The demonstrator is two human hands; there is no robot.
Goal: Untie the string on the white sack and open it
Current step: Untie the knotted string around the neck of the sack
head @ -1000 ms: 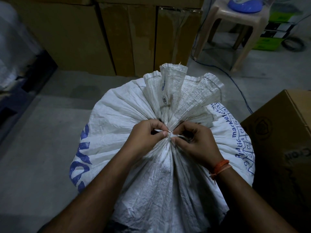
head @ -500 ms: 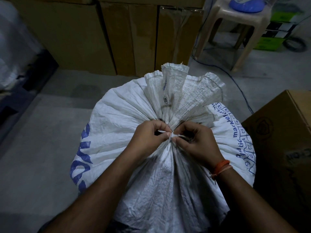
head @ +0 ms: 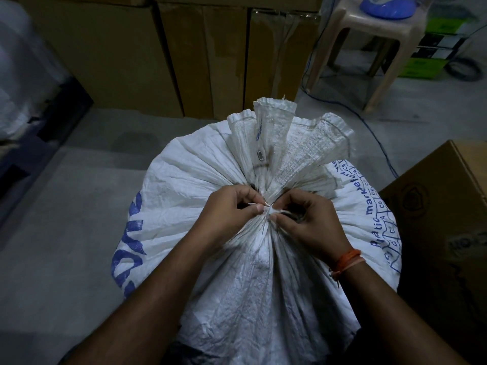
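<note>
Head view: white sack (head: pixel 210 185) on the floor before you, crinkled weave, blue print, neck bunched and tied, your left hand (head: pixel 226 212) and right hand (head: pixel 311 225) each pinching the white string (head: pixel 270 210) at the knot.

**Sack tied shut, knot at neck**

White sack (head: pixel 253 280): woven plastic, blue print on left and right sides, full and rounded, standing upright on the floor. Neck bunched tight, pleats radiating from it; gathered mouth fans up above the tie, a metal eyelet visible on it. String (head: pixel 270 210): thin, white, knotted at the neck's near side, short ends sticking out.
</note>
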